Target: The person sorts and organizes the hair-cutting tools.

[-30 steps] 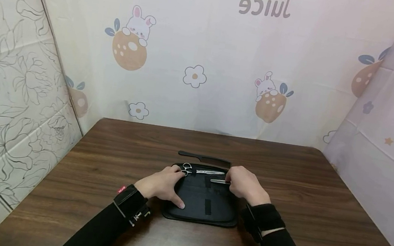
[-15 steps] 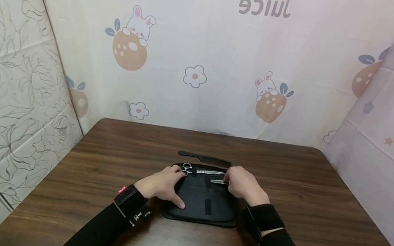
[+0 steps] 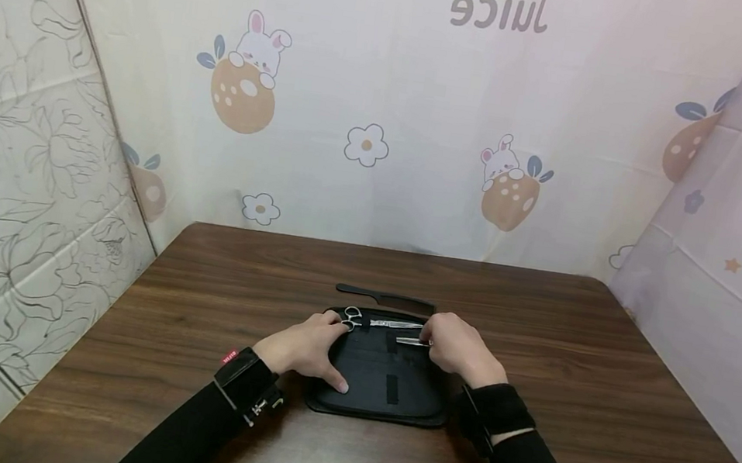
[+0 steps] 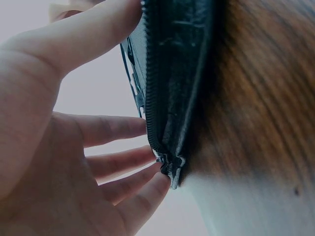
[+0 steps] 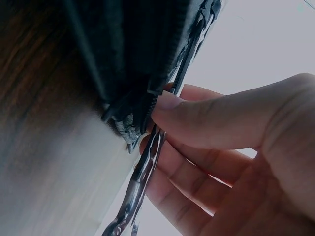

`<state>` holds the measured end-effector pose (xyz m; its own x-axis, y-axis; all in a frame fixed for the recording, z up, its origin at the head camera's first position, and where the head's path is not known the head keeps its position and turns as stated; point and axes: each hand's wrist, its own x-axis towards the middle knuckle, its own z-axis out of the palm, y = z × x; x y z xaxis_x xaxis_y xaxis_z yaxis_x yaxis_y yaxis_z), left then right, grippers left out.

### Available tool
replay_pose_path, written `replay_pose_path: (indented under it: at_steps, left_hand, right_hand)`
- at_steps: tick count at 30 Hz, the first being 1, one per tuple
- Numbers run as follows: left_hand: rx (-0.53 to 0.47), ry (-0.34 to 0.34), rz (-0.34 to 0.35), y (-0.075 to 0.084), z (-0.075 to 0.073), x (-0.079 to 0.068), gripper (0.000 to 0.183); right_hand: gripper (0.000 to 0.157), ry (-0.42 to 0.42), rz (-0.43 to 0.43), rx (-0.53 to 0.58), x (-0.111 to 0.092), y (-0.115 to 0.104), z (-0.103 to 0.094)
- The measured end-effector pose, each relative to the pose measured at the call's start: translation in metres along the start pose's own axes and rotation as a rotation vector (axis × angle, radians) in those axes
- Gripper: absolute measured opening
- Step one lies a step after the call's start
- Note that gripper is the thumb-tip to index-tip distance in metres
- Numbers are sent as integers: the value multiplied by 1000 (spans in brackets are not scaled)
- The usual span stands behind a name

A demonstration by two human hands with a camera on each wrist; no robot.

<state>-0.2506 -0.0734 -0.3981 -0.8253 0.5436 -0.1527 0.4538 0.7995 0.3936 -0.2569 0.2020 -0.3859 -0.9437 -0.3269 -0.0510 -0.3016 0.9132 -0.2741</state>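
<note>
A black zip case (image 3: 360, 371) lies flat on the table, with one pair of silver scissors (image 3: 394, 325) lying along its top edge. My left hand (image 3: 310, 345) rests on the case's left side, fingers spread and thumb on its face; in the left wrist view the fingertips (image 4: 158, 179) touch the zipped edge. At the upper right of the case, my right hand (image 3: 464, 351) pinches a second pair of scissors (image 3: 409, 340). Its blade points left over a black strap. The shiny metal handle (image 5: 132, 199) runs below the fingers in the right wrist view.
A black comb (image 3: 397, 300) lies just behind the case on the brown wooden table (image 3: 253, 271). Printed cloth hangs (image 3: 378, 68) behind the table and at both sides. A second black strap (image 3: 392, 389) crosses the lower part of the case.
My right hand has shifted very slightly left with the scissors. The left hand, case and comb stay where they were.
</note>
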Motion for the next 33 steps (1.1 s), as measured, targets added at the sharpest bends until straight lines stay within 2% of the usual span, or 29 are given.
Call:
replay_pose_path:
  at_steps: [33]
  left_hand:
    - [13, -1, -10, 3, 3, 0, 98]
  right_hand:
    - [36, 25, -40, -18, 2, 2, 4]
